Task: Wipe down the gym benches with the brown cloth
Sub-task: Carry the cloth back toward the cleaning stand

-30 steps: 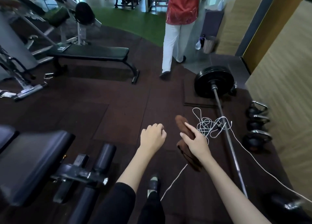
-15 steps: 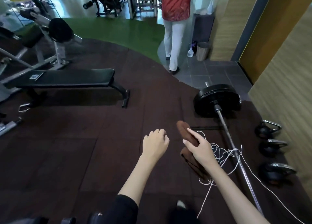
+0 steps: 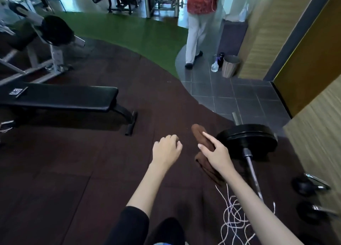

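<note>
Flat bench: black padding, placed at the left of the frame, mid-height, on the dark rubber floor.
Left hand: seen at centre, fingers loosely curled, nothing held.
Brown cloth: carried in the air just right of centre, well apart from the bench, with an end shown above and below the grip.
Right hand: fingers wrapped round the cloth.
Barbell: laid on the floor at the right.
Kettlebells: ranged at the lower right.
</note>
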`<state>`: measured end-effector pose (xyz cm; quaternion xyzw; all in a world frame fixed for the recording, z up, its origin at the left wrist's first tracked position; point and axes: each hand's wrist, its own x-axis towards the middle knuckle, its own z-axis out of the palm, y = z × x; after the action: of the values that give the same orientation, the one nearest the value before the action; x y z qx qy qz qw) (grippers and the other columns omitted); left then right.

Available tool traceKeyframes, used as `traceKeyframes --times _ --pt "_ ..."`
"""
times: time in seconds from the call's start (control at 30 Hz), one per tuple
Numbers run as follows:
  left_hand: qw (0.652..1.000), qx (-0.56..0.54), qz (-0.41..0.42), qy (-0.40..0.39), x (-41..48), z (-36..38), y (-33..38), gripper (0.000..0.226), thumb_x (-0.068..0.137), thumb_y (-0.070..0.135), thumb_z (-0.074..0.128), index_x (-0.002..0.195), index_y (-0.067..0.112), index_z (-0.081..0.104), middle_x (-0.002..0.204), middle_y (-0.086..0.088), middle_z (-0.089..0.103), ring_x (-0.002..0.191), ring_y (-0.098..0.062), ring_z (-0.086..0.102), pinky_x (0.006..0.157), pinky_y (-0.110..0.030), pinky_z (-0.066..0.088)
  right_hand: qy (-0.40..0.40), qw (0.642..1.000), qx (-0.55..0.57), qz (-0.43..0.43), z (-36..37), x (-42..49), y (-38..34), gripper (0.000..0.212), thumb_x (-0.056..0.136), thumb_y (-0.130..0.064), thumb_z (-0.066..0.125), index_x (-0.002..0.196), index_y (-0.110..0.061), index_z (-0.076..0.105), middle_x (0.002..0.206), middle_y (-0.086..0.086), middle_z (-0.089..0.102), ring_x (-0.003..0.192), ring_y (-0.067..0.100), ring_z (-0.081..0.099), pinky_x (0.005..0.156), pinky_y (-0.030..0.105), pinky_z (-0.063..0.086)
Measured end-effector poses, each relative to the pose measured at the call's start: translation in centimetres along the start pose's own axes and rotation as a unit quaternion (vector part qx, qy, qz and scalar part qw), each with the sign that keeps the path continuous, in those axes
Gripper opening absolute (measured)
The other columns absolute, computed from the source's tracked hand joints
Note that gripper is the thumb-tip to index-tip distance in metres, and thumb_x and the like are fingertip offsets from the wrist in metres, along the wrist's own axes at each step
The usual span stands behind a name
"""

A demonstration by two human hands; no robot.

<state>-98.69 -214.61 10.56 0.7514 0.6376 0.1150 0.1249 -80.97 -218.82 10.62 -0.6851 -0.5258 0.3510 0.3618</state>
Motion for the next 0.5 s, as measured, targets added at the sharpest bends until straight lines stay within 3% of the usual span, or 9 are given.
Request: traceKeyframes --times 0.17,0.5 --pt "1.000 -0.001 -0.013 -0.003 11.6 0.5 -1.8 0.028 0.093 0.030 0.038 0.108 0.020 0.059 0.104 0.002 0.062 0.096 -0.023 0.058 0.080 -0.036 0.044 -0.001 1.000 0.001 0.009 1.0 11.6 -1.2 0.048 0.085 -0.028 0.069 0.131 -0.032 0.055 0.134 -0.003 0.056 0.124 0.011 0.050 0.104 0.024 0.037" --pt "0.999 0.010 0.028 -0.033 37.8 -0.7 -4.3 0.027 0.093 0.031 0.039 0.108 0.020 0.059 0.106 0.002 0.062 0.098 -0.022 0.058 0.082 -0.036 0.044 0.033 0.999 0.007 0.037 2.9 35.5 -6.2 0.047 0.086 -0.029 0.067 0.132 -0.033 0.055 0.135 -0.006 0.056 0.126 0.011 0.048 0.102 0.022 0.034"
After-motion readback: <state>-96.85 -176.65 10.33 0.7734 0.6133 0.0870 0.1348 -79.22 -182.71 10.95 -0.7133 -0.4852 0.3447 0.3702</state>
